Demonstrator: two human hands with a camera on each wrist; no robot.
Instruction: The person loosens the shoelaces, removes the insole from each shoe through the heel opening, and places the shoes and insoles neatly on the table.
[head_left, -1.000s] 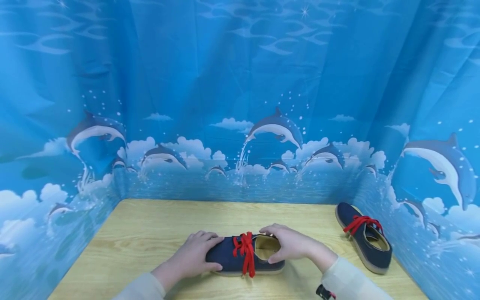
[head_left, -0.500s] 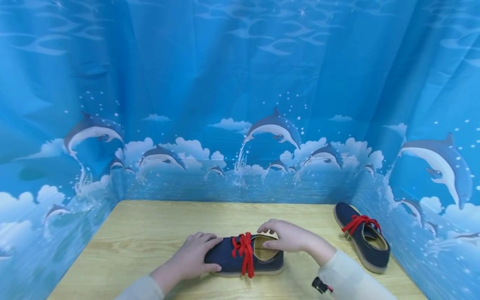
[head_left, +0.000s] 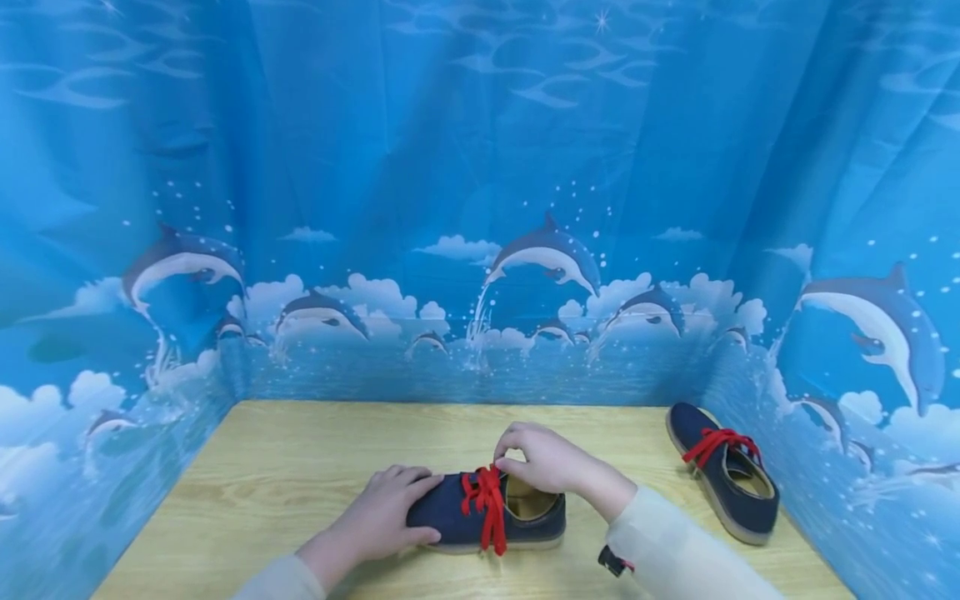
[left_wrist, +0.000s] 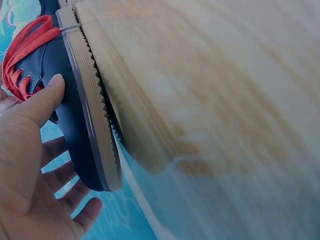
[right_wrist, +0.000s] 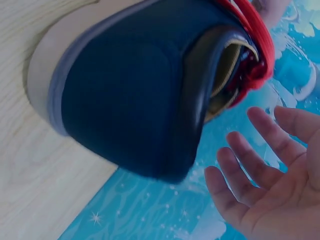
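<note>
A navy lace-up shoe (head_left: pixel 446 508) stands sole down near the front of the table, toe to the left. Its bright red laces (head_left: pixel 492 508) are tied in a bow. My left hand (head_left: pixel 375 517) holds it around the toe, with the thumb (left_wrist: pixel 50 97) on the near side and the fingers across the far side. Over the shoe's opening is my right hand (head_left: pixel 551 462), its fingertips close to the bow. In the right wrist view those fingers (right_wrist: pixel 240 175) are loosely bent, hold nothing and stand apart from the heel.
The matching navy shoe (head_left: pixel 750 508) with red laces stands at the table's right edge, toe pointing away. Around the wooden table (head_left: pixel 300 442) hangs a blue dolphin-print curtain (head_left: pixel 465 167) at the back and both sides.
My right hand has left the heel, lifted and moved left over the opening to beside the laces. The left hand keeps its hold on the toe, and both shoes stay put.
</note>
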